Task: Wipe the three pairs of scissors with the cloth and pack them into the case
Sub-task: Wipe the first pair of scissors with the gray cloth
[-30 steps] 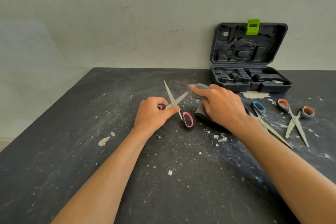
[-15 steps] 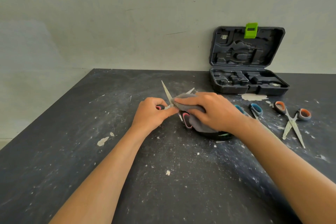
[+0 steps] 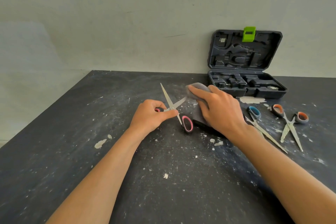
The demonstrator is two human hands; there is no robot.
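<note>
Pink-handled scissors (image 3: 187, 123) lie spread on the dark table, blades pointing away from me. My left hand (image 3: 151, 115) pinches them at the pivot and covers one handle. My right hand (image 3: 219, 110) presses a grey cloth (image 3: 197, 89) over the tip of the right blade. Blue-handled scissors (image 3: 255, 112) lie just right of my right wrist, partly hidden by it. Orange-handled scissors (image 3: 289, 122) lie further right, blades toward me. The dark case (image 3: 247, 85) stands open against the wall at the back right, lid upright.
The table (image 3: 72, 132) is dusty, with pale flakes and a plaster patch (image 3: 251, 99) in front of the case. A green latch (image 3: 249, 33) sits on top of the case lid. The table's left edge runs diagonally toward me.
My right hand slid the cloth along the right blade, from near the pivot out to the tip. My left hand kept its hold.
</note>
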